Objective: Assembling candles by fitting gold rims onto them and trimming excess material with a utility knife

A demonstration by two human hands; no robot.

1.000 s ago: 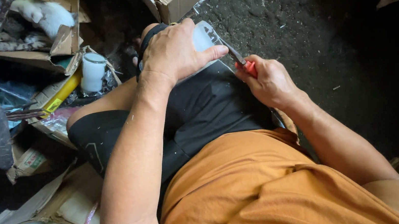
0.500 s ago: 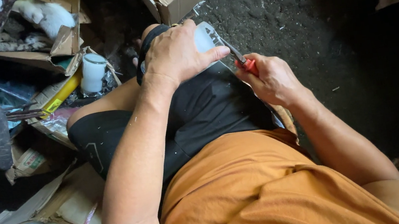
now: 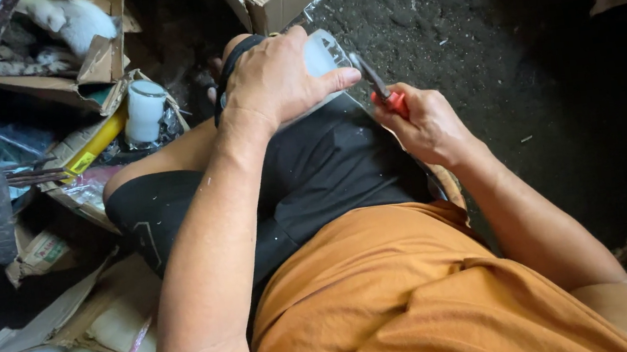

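Gripping red-handled pliers point(image 3: 381, 88), tip pointing up-left, prob.

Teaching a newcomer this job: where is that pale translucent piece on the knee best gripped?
Grip the pale translucent piece from above, palm over its broad top as the left hand does. That leaves its right edge free for the red-handled tool in the right hand.

Soft daylight falls evenly on the orange shirt point(image 3: 418, 299), sharp and free of glare. Right of it the dark floor point(image 3: 560, 87) sinks into deep shadow; corners beyond dim, slightly stretched.
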